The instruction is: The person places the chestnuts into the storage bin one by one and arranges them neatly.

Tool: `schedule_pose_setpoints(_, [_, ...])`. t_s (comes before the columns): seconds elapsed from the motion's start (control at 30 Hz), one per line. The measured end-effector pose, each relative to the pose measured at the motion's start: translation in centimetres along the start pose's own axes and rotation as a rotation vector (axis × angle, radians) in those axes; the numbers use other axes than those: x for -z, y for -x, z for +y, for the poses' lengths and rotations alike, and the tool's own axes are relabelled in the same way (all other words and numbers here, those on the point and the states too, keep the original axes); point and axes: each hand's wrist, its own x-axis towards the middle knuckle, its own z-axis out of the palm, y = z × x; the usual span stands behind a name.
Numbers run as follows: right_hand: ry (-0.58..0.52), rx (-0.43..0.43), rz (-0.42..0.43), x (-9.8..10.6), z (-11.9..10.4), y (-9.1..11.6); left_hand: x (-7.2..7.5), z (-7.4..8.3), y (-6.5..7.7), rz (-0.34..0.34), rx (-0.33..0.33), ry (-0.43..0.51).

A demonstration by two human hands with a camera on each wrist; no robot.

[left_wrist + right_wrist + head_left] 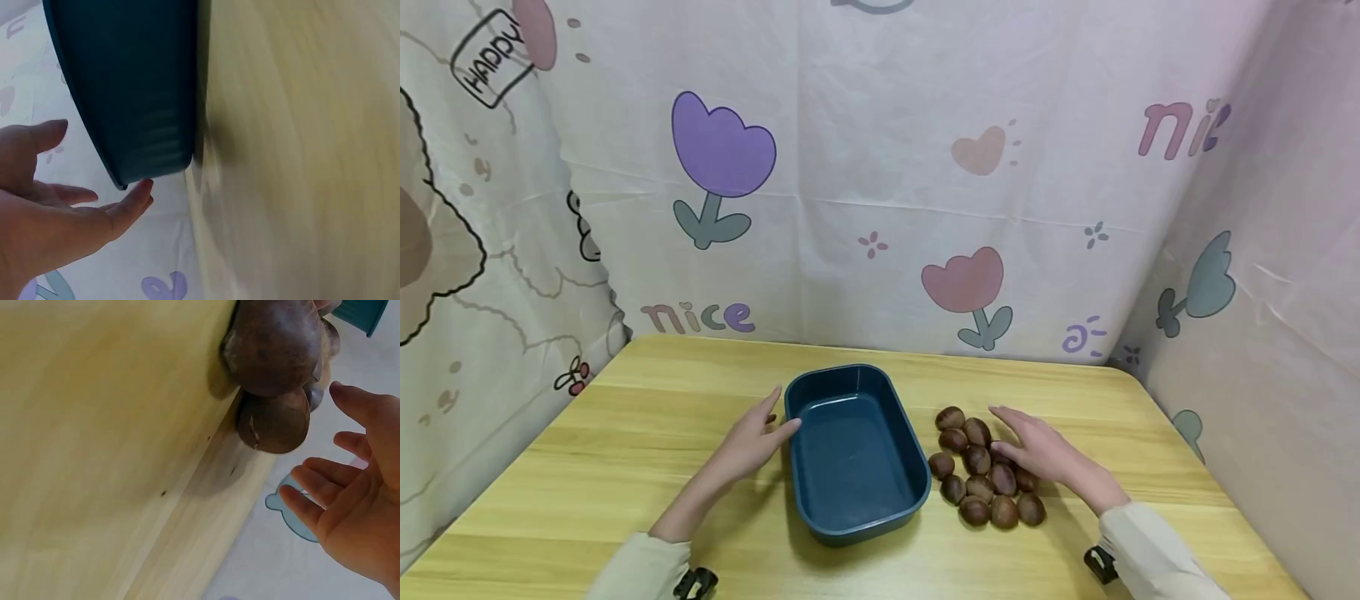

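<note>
A dark teal rectangular baking dish with rounded corners stands on the table, nothing inside it. My left hand is at its far left corner, thumb over the rim and fingers loosely spread outside; in the left wrist view the dish's side wall shows beside the fingers. To the right of the dish lie several brown chestnuts in a loose cluster. My right hand hovers over the cluster's far right side, fingers relaxed and holding nothing. In the right wrist view its fingers are apart from the nearest chestnuts.
The light wooden table carries the dish and chestnuts. Behind it and along both sides hangs a pale cloth printed with tulips, hearts and words. A black band is on the right wrist, another on the left.
</note>
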Motion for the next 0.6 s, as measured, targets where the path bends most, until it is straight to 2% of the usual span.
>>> schedule_pose_setpoints(0.1, [-0.047,0.002,-0.036,-0.3,0.0,-0.8,-0.4,-0.1,-0.2,0.005,0.070,0.126])
schedule_pose_setpoints(0.2, [-0.135,-0.040,-0.066,-0.5,0.1,-1.4,-0.7,-0.1,-0.5,0.018,0.105,0.229])
schedule_pose_setpoints(0.4, [-0.439,-0.162,-0.099,-0.9,0.3,-2.2,-1.0,-0.2,-1.1,0.058,0.135,0.440])
schedule_pose_setpoints(0.6, [-0.565,-0.227,-0.116,-1.1,0.4,-2.6,-1.4,-0.8,-1.4,0.103,0.169,0.577])
